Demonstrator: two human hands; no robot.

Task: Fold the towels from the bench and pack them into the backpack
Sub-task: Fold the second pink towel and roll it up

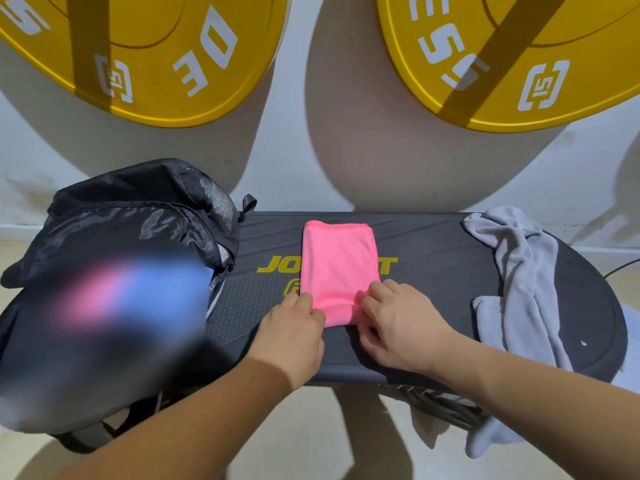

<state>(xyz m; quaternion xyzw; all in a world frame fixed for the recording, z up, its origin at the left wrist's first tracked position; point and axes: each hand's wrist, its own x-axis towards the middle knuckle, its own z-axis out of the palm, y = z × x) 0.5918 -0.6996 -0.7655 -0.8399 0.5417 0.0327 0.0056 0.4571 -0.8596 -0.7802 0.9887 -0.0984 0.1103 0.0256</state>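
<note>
head | dark bench (433,271) under pink towel (337,265) | white wall (294,150) | yellow plates (156,64)

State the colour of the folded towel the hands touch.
The folded towel is bright pink, head view.

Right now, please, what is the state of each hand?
Left hand: pinches the near left corner of the pink towel.
Right hand: pinches the near right corner of the same towel.

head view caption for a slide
Left hand and right hand hold the folded pink towel on the bench; backpack left, grey towel right.
</note>
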